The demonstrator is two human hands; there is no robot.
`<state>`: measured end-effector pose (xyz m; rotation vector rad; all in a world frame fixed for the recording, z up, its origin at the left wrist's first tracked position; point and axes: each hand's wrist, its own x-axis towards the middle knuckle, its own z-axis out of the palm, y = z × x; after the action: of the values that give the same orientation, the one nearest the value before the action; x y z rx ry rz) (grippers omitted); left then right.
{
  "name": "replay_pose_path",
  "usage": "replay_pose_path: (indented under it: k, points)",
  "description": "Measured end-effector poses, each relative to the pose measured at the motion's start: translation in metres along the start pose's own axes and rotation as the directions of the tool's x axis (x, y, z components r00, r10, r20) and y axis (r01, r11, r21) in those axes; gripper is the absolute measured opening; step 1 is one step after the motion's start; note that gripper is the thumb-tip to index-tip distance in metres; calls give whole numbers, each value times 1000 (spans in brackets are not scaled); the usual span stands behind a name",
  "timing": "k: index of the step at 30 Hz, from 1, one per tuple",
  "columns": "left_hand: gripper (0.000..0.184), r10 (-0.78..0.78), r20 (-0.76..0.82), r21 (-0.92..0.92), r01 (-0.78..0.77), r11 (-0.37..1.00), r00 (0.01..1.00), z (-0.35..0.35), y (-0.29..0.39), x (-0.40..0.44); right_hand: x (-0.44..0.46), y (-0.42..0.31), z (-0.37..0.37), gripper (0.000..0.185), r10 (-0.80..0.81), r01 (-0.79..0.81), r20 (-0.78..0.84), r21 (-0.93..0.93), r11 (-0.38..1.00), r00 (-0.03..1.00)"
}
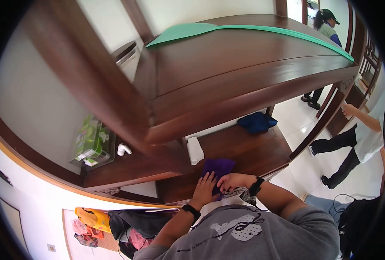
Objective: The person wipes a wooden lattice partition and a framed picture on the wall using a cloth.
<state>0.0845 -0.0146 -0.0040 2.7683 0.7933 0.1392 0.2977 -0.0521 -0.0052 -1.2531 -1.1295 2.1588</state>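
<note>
- Far left: clear plastic box of green-and-white packets (92, 145) on dark brown wooden ledge (136, 167), probably tucked in the corner for storage; small white bent plastic piece (123, 150) just beside.
- Next: white oblong boxy item (195, 151) just beyond the hands, near lower dark brown wooden shelf (255, 147).
- Left hand (206, 187): laid across cloth's left part with fingers extended, likely to steady it; cannot tell about any thumb hold underneath.
- Middle: soft purple fabric cloth (219, 166) between both hands, seen against the shelf's near part; mostly beyond the fingertips, with a strip running down between the hands. Cannot tell about resting on wood.
- Right hand (231, 182): curled in at cloth's right edge, apparently pinching a fold, likely for control.
- Right: crumpled dark blue cloth (258, 122) at shelf's far side, well apart from the grip.
</note>
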Motion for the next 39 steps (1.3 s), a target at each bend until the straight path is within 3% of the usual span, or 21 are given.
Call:
replay_pose_path:
  k: [5, 8, 10, 12, 18, 26, 34, 39]
  points:
    - [75, 31, -50, 9, -30, 1000, 998, 7, -8, -4, 7, 0, 7, 34, -140, 141, -53, 14, 990, 989]
    - [74, 27, -30, 29, -27, 999, 999, 0, -6, -1, -5, -8, 16, 32, -321, 362, -288, 104, 926, 902]
    - [73, 28, -5, 33, -28, 999, 1000, 2, -2, -4, -18, -12, 15, 26, -451, 531, -335, 205, 822, 827]
    - [72, 30, -20, 46, -29, 999, 999, 9, -6, -2, -27, -23, 18, 26, -353, 546, -507, 301, 782, 786]
    - [74, 75, -65, 99, -68, 993, 995, 12, -4, 0, -44, -24, 20, 24, -284, 696, -665, 504, 512, 690]
    - [80, 159, -107, 95, -149, 984, 981, 17, 10, 29, -62, -12, 19, 22, -437, 772, -643, 585, 249, 629]
    - [82, 95, -97, 62, -89, 994, 991, 18, 22, 40, -96, -43, 41, 21, -604, 841, -611, 498, 210, 512]
    - [82, 102, -136, 48, -97, 994, 985, 21, 21, 39, -106, -64, 58, 24, -675, 887, -584, 377, 266, 451]
